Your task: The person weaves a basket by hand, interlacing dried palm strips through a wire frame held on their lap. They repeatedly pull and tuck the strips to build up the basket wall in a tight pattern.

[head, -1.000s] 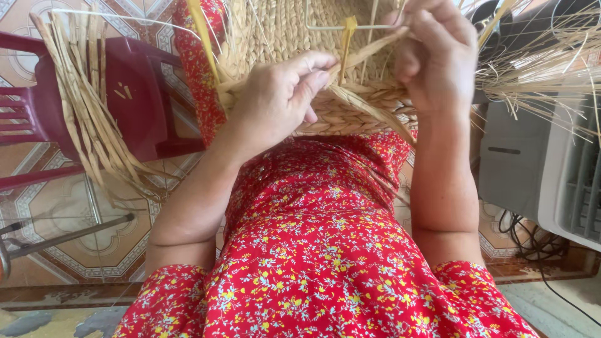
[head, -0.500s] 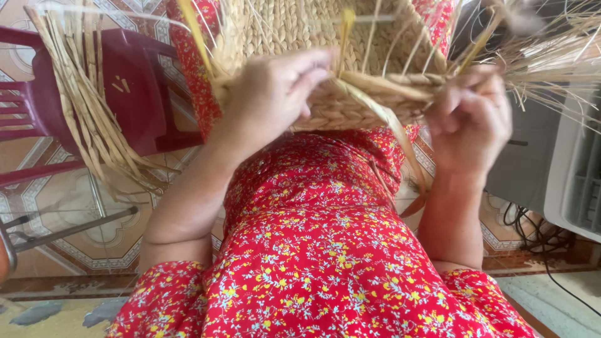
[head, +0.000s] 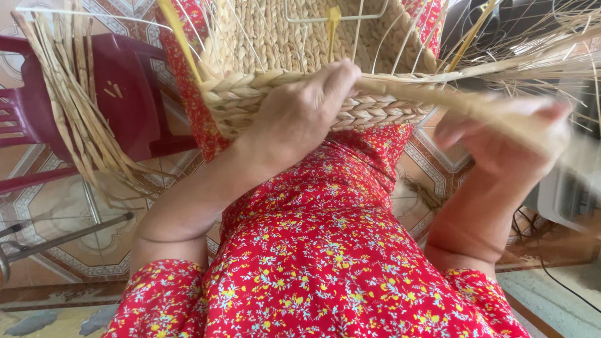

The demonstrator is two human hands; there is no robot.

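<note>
The left hand (head: pixel 300 119) lay over the braided rim of a woven basket (head: pixel 282 37), palm down, with its fingers curled across the thick plait and the thumb tip pressed at the point where a flat straw strand (head: pixel 451 100) left the weave. That hand was closed on the rim, pinning it against the lap.

The right hand (head: pixel 501 147) was out to the side and lower, blurred with motion. Its fingers were wrapped around the far end of the same strand, which ran taut from the basket rim across to that fist. The grip looked closed on the strand, though the blur hid how the fingers sat.

The basket rested against the person's lap, tipped so that its open inside faced the camera. Thin white wire ribs (head: pixel 357 31) stood up inside it, and 2 yellow strips (head: pixel 178 37) poked through the weave. Loose straw ends (head: pixel 551 56) fanned out from the upper right of the rim.

The person wore a red dress (head: pixel 325 263) printed with small flowers. To the left, a bundle of dry straw (head: pixel 81 106) hung over a dark red plastic chair (head: pixel 125 87), which stood on a patterned tile floor (head: pixel 69 213). A pale box-shaped appliance (head: pixel 563 200) sat at the right edge, partly hidden behind the right hand.
</note>
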